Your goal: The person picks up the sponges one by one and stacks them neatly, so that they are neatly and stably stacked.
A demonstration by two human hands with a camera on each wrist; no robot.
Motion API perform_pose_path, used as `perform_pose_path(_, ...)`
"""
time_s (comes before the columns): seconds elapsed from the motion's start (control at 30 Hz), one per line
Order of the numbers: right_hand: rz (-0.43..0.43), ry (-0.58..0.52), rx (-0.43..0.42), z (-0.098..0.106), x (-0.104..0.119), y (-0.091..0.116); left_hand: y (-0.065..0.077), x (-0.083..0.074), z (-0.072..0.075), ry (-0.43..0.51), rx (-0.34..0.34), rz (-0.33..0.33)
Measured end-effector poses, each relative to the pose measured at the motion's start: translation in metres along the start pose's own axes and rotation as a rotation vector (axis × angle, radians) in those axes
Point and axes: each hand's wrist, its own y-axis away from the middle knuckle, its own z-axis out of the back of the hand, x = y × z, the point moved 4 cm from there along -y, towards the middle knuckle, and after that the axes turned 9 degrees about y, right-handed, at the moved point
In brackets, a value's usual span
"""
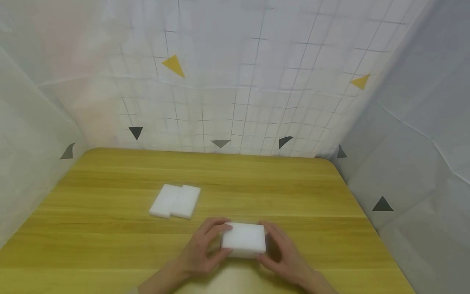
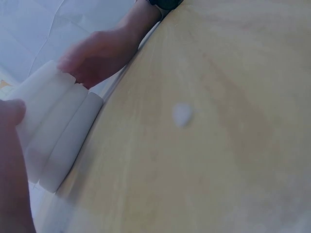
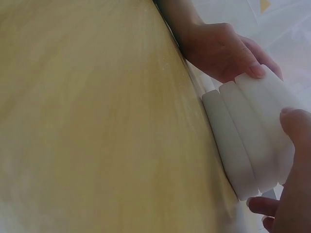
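Both hands hold a stack of white sponge blocks at the near middle of the table. My left hand grips its left end, thumb at the near side and fingers at the far side. At the right end, my right hand holds it the same way. The left wrist view shows several layers of white blocks lying flat on one another, the lowest at the tabletop. In the right wrist view the layers sit slightly offset at their ends.
Two more white sponge blocks lie left of and beyond the hands, the left one touching the right one and slightly staggered. The wooden table has white sheeting with triangles and grid lines behind it and at both sides.
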Motion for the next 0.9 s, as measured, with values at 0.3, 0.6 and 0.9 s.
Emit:
perform_pose_path(0.3, 0.010, -0.032, -0.011, 0.0021, 0.0013, 0.0005, -0.0007, -0.0012, 0.0000, 0.010, 0.006, 0.001)
perform_pose_path(0.6, 0.028, -0.059, -0.025, 0.0019, 0.0019, -0.0006, -0.0003, -0.0010, -0.0004, 0.016, 0.012, 0.010)
perform_pose_path(0.9, 0.045, -0.070, -0.050, 0.0009, -0.0005, 0.0013, -0.0001, -0.0005, -0.0003, 0.009, 0.018, 0.020)
